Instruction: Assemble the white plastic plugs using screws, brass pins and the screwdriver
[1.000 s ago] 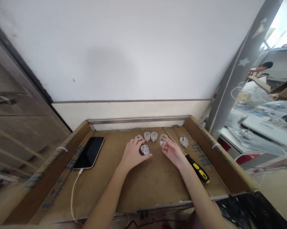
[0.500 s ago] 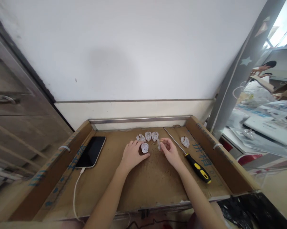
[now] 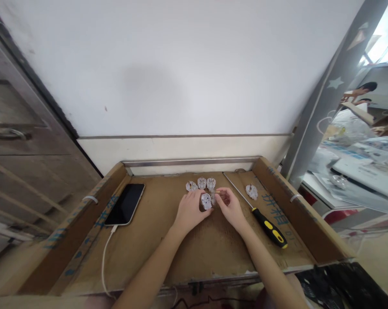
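Note:
Between the thumb and fingers of my left hand [image 3: 191, 211] is a white plug socket piece [image 3: 206, 201], its holed face turned toward me. My right hand [image 3: 230, 205] pinches a clear plastic plug part with metal pins [image 3: 213, 197], held close against the right side of the white piece; whether the two touch I cannot tell. Just beyond my hands stand several clear plugs [image 3: 202, 183] with their pins upward. Another clear plug [image 3: 251, 191] lies apart to the right. A black and yellow screwdriver [image 3: 268, 227] rests beside my right forearm.
A phone [image 3: 125, 204] with a white charging cable [image 3: 103, 257] lies at the left of the cardboard tray [image 3: 310, 223]. Raised cardboard sides edge the tray. A white wall stands behind it; a person [image 3: 363, 90] and clutter are at the far right.
My left hand has lifted the white socket piece and moved it right, tilting its face. The clear part in my right hand now sits close beside it.

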Tool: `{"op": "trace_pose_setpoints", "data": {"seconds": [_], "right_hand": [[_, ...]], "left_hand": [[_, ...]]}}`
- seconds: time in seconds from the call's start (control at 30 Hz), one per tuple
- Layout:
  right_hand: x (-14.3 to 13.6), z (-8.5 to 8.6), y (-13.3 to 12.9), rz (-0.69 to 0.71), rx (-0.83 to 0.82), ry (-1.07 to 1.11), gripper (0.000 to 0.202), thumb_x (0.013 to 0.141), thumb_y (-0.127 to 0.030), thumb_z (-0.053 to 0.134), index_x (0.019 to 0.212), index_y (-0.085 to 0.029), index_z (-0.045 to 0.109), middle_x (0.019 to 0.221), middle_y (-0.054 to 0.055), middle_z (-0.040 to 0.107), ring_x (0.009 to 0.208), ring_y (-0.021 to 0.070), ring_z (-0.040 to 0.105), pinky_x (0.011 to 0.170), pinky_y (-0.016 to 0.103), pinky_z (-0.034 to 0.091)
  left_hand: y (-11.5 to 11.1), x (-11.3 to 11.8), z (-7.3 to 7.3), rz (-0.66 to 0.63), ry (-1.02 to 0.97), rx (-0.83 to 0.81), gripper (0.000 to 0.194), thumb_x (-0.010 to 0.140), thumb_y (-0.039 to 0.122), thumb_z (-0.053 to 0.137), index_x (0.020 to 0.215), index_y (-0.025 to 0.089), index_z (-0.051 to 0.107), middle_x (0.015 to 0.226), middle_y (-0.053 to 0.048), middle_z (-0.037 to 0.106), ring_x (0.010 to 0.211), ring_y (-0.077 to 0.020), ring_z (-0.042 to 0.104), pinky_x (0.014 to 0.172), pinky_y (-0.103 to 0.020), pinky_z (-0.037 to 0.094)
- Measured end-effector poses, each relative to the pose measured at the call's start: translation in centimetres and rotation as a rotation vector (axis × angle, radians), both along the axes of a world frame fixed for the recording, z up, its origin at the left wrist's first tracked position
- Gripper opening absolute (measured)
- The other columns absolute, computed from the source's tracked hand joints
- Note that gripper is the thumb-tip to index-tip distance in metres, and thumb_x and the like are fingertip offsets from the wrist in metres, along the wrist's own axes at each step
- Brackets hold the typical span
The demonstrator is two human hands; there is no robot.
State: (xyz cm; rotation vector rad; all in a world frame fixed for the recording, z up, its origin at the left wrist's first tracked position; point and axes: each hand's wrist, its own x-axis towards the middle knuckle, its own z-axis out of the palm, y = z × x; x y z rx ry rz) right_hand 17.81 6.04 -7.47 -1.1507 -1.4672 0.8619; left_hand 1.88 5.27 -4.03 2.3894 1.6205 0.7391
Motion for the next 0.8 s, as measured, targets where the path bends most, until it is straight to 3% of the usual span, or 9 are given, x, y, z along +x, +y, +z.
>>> {"op": "trace_pose_setpoints", "data": {"seconds": [0.5,0.8], "right_hand": [[-0.77,0.32,-0.69,0.044,0.016,-0.034,0.03,0.087,-0.037,0.051,0.103,-0.011,0.054,0.089,0.004,0.057,0.074,0.0081,0.055,0.068,0.025,0.05],[-0.59,0.49,-0.74,0.034,0.093,-0.102,0.03,0.086,-0.035,0.052,0.105,-0.013,0.054,0.098,0.006,0.055,0.082,0.0097,0.054,0.073,0.027,0.049]], "left_hand": [[-0.13,0.28,0.02,-0.014,-0.011,-0.049,0.042,0.074,0.027,0.061,0.114,0.021,0.051,0.108,-0.007,0.062,0.097,-0.027,0.058,0.081,-0.037,0.043],[-0.17,0.2,-0.32,-0.067,-0.227,-0.142,0.055,0.07,0.016,0.058,0.123,0.02,0.045,0.112,-0.007,0.06,0.101,-0.0231,0.056,0.088,-0.037,0.044]]}}
